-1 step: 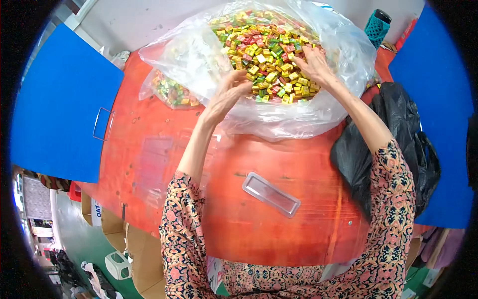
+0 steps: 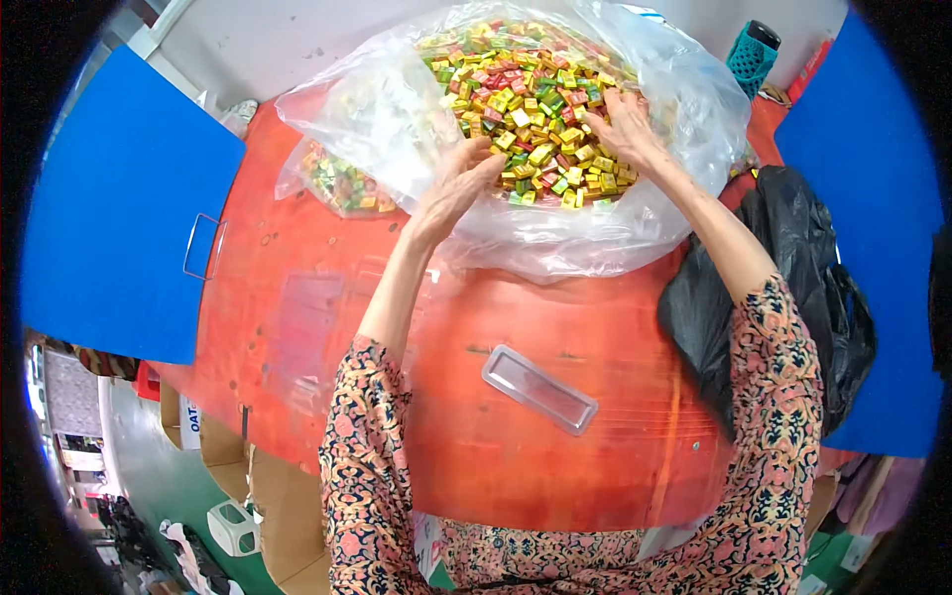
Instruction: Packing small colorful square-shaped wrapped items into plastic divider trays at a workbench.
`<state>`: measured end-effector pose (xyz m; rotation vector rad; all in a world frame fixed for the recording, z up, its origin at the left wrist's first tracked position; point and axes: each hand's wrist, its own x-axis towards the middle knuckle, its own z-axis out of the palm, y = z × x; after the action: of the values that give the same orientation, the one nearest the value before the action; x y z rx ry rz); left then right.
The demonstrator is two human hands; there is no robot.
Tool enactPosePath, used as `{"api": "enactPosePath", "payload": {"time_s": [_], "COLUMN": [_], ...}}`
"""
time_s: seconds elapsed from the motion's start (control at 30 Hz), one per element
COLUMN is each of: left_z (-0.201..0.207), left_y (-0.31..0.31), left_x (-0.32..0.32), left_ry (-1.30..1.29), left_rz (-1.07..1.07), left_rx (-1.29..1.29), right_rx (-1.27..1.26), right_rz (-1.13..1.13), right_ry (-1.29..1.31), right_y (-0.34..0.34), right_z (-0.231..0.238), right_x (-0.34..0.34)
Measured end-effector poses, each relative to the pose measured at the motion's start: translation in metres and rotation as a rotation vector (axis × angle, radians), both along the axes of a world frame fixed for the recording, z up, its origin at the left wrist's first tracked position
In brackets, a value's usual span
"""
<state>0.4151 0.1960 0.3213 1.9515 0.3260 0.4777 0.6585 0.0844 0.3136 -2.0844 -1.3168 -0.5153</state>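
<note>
Left hand and right hand, both loosely spread among small wrapped cubes heaped in a clear plastic bag on the orange table; best raked forward gently without tearing film.

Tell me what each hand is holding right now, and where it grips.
Both hands, left hand and right hand, rest in the pile of small wrapped cubes inside the clear bag. Whether either grips any cube cannot be told.
</note>
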Motion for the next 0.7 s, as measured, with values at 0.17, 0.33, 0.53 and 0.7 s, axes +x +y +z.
{"api": "enactPosePath", "payload": {"time_s": [0.17, 0.33, 0.53, 0.7], "left_z": [0.001, -0.001, -0.012, -0.016], "left_y": [-0.019, -0.023, -0.020, -0.008], "left_x": [0.033, 0.062, 0.076, 0.065], "left_ry": [-0.204, -0.343, -0.722, -0.774], "left_rz": [0.152, 0.130, 0.189, 0.238], "left_rx": [-0.411, -0.829, -1.172, -1.156], "right_rx": [-0.023, -0.035, 0.266, 0.313], "right_rz": [-0.191, -0.031, 0.158, 0.403], "right_ry": [-0.042, 0.060, 0.056, 0.125], "right_y": [0.021, 0.033, 0.041, 0.037], "right_z": [0.019, 0.029, 0.012, 0.019], "right_x": [-0.053, -0.095, -0.124, -0.139]}}
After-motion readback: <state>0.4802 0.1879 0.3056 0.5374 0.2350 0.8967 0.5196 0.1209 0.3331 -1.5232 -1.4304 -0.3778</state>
